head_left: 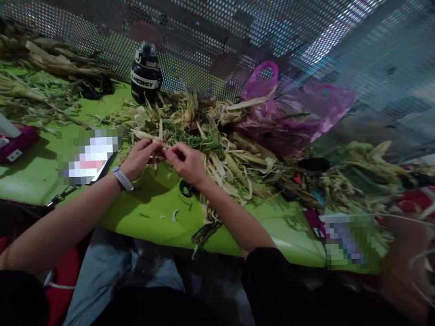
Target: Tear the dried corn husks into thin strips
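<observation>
My left hand, with a light watch band at its wrist, pinches a pale strip of plant husk that looks like dried corn husk. Fingertips of my right hand meet it from the right, thumb and finger closed at the same strip. Exactly where each fingertip grips is hard to make out. Behind both hands lies a heap of dried husks, with a bundle of thin green stalks in it. A small black loop rests on the green table below my right hand.
A black bottle stands behind the heap, near a perforated metal screen. To the right is a pink plastic bag. A phone and a purple tissue box lie left. Another person's arm is at far right.
</observation>
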